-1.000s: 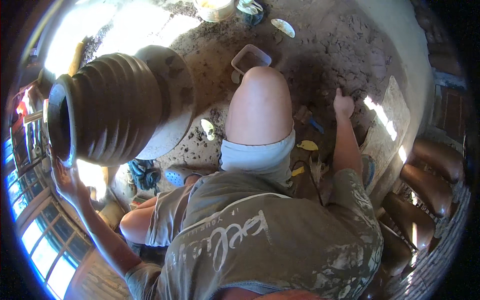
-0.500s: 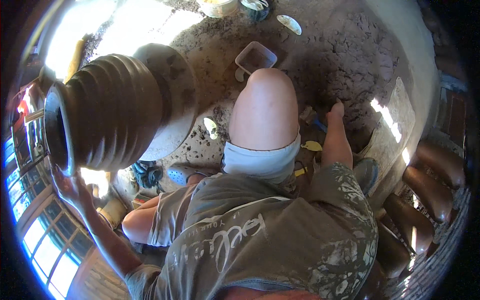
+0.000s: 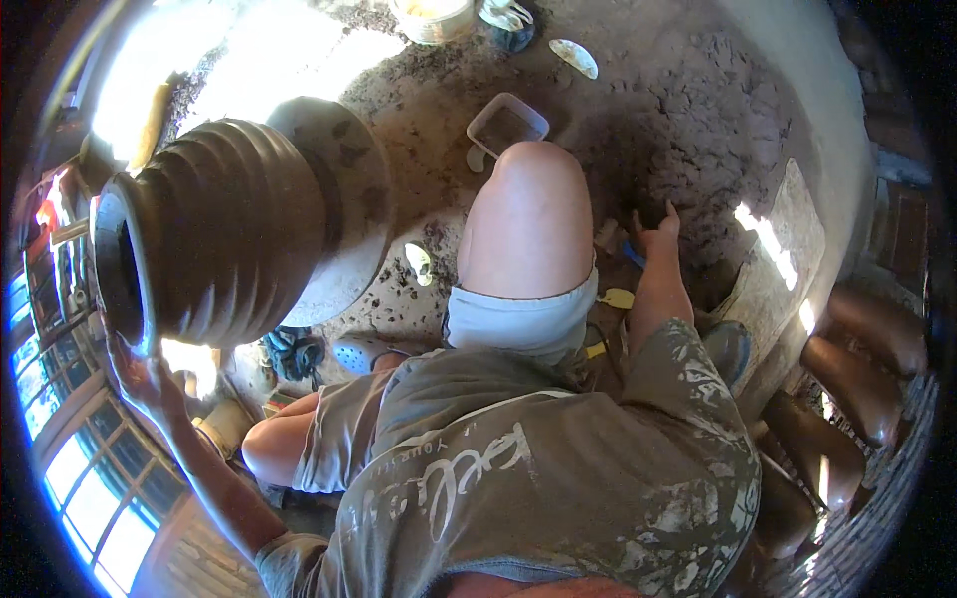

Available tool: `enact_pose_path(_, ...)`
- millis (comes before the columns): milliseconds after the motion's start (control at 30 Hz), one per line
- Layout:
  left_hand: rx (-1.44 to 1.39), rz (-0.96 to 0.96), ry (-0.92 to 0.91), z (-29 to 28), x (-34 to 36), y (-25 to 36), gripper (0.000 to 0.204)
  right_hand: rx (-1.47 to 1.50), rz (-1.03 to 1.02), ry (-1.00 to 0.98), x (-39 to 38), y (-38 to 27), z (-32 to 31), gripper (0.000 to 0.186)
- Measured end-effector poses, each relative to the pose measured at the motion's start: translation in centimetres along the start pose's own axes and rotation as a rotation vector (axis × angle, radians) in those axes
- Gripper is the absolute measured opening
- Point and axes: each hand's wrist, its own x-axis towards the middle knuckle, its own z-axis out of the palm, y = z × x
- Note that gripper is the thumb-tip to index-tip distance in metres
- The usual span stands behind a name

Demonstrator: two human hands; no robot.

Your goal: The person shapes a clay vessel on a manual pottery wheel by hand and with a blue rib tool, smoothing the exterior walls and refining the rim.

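Note:
My left hand [image 3: 140, 371] is at the lower rim of a large ribbed clay pot [image 3: 224, 229], its fingers curled at the lip. The pot stands on a round disc [image 3: 349, 269] and has a dark opening facing left. My right hand [image 3: 658, 224] reaches beside my bent knee [image 3: 528, 184], fingers apart at the dark, lumpy clay [image 3: 718, 130] on the floor. A small blue tool [image 3: 632, 254] lies partly behind that hand.
A shallow tray [image 3: 506, 105], a pale tub [image 3: 431, 15] and white oval piece [image 3: 573, 58] are ahead. A flat board [image 3: 788, 209] and curved brown tiles [image 3: 852, 389] line the right. A window [image 3: 100, 498] is at lower left.
My right hand has moved left and lower along the floor toward my knee, its fingers now spread. My left hand stays at the pot's rim, appearing slightly lower as the view shifts.

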Motion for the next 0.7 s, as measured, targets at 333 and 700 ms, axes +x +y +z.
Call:
enact_pose_path(333,-0.075,-0.044,0.009,0.8,0.9,2.5,0.084,-0.024,-0.143,0.009,3.1,0.1,-0.5,0.032)
enact_pose_path(700,-0.074,-0.004,0.001,0.9,0.8,0.3,0.076,-1.288,-1.312,0.34,-6.4,-12.2,4.4,0.072)
